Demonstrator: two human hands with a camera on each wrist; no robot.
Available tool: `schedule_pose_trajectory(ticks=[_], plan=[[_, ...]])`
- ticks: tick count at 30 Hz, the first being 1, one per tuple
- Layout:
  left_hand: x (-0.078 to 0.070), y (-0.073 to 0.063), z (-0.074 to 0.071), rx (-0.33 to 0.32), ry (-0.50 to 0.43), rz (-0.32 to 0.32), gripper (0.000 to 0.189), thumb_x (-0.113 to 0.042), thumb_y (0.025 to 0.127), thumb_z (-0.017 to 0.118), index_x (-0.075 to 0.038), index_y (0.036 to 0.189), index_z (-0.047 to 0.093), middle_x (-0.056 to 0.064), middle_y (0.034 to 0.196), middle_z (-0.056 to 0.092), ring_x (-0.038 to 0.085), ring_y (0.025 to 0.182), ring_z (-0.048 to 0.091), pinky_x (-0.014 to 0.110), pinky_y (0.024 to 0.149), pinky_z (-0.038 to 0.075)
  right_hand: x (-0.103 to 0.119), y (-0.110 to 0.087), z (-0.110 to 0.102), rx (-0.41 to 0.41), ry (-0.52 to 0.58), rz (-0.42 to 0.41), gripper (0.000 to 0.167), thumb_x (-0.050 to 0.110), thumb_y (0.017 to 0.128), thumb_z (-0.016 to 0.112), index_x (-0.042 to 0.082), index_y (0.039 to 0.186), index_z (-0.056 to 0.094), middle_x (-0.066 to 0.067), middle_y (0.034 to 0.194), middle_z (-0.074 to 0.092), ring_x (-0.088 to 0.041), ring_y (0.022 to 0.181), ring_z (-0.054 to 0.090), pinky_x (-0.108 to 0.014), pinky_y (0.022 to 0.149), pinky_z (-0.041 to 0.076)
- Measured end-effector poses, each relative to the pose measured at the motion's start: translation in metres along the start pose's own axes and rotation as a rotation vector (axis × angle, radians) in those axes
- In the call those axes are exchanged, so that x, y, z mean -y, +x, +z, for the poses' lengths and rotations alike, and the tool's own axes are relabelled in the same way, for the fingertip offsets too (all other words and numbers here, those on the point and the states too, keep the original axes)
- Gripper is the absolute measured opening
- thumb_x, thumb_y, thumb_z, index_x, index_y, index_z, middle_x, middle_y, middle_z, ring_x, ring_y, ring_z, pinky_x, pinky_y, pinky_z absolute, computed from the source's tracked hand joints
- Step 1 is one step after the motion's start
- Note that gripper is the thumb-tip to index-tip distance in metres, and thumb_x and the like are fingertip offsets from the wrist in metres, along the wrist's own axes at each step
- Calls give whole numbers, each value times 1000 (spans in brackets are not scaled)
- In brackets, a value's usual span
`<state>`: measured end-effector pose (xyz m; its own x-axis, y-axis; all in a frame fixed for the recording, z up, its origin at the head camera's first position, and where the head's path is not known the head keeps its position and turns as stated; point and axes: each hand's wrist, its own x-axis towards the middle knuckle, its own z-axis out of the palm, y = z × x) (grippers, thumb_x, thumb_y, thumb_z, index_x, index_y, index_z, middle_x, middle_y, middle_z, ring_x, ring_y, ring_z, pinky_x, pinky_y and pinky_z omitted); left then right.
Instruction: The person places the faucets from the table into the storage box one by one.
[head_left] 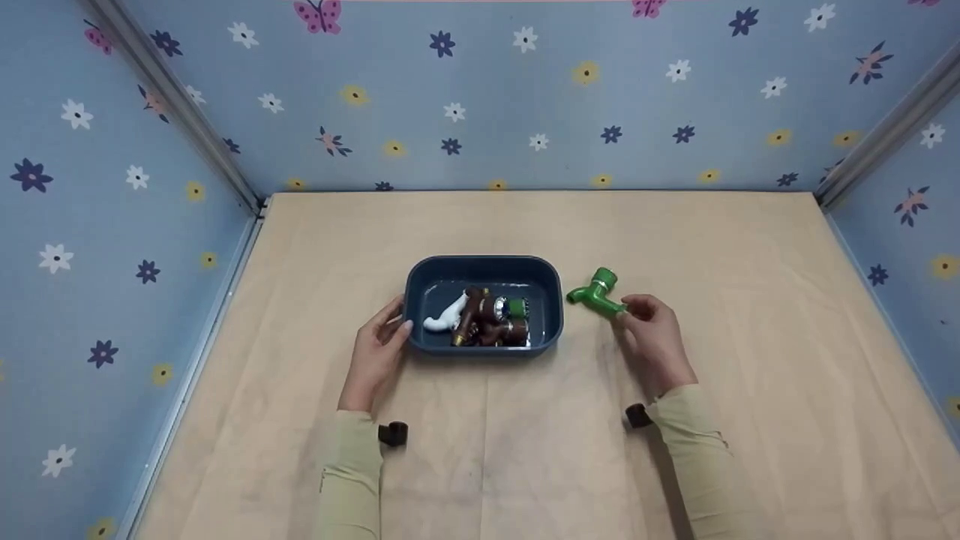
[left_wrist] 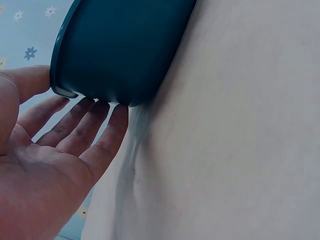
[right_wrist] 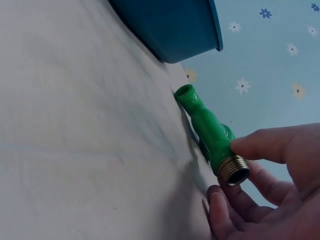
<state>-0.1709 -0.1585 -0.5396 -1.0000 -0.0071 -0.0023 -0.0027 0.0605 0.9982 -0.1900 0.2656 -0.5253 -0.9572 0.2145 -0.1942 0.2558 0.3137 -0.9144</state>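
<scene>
My left hand (head_left: 375, 349) holds the left end of a dark blue plastic tub (head_left: 559, 307). Its thumb is at the rim and its fingertips (left_wrist: 117, 120) touch the outer wall. Inside the tub lie a white tap piece (head_left: 448, 315) and several brown taps (head_left: 469, 315), one with a green end, partly overlapping. Right of the tub, my right hand (head_left: 656, 334) pinches a green plastic tap (head_left: 598, 298) by its threaded end. The right wrist view shows the brass-coloured thread (right_wrist: 234, 170) beside the thumb, and the tap's spout end pointing towards the tub.
A beige cloth (head_left: 525, 435) covers the table. Blue flower-patterned panels (head_left: 495, 97) enclose its back and sides, with metal posts (head_left: 180, 105) at the corners. A small black device (head_left: 393, 433) sits at each wrist.
</scene>
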Motion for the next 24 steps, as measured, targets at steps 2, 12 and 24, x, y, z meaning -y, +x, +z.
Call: schedule_pose_trajectory(ticks=[2, 12, 24], plan=[[0, 0, 0, 2, -1, -7, 49, -9, 95, 60, -6, 142, 46, 17, 137, 48, 30, 123, 50, 26, 98, 44, 0, 0, -2, 4, 13, 3, 32, 3, 90, 60, -4, 121, 56, -16, 114, 53, -22, 102, 49, -26, 83, 42], [0, 1, 0, 1, 9, -9, 49, -8, 95, 60, -6, 142, 46, 14, 136, 50, 26, 121, 51, 27, 98, 45, -3, -4, -7, 53, 144, 83, 37, 6, 91, 59, -1, 127, 52, -14, 123, 50, -20, 108, 51, -29, 88, 49], [0, 1, 0, 5, 0, -5, 49, -6, 95, 59, -6, 141, 46, 15, 139, 48, 27, 122, 51, 26, 98, 44, -11, 0, -9, 83, 323, 98, 33, 2, 96, 49, -6, 128, 48, -21, 127, 51, -23, 112, 57, -30, 94, 49]])
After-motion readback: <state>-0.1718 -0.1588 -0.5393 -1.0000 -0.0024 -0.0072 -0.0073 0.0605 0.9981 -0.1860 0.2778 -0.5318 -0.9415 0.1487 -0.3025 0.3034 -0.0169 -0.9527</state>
